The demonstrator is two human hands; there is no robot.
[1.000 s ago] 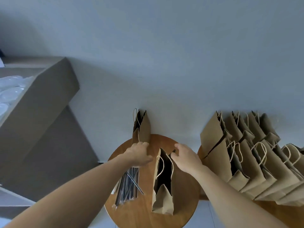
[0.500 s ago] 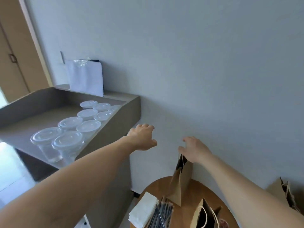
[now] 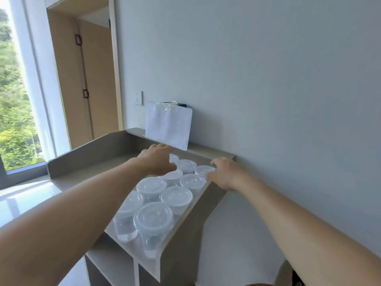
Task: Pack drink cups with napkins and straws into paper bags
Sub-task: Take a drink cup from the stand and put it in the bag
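Head view: left hand hovers spread above lidded cups, massed for easy reach at the counter edge. The right hand curls onto the cup beneath it, grip unclear.

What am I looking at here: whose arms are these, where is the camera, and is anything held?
No machine here: a person works with bare hands. The camera sits on the person's head, looking forward and down, so both arms stretch in from below. Clear lidded cups stand in rows on a grey counter; a white pouch leans against the wall behind. The left hand hovers open over the far cups. The right hand is beside the cup nearest the wall; touching or not, I cannot tell. Neither plainly holds anything.
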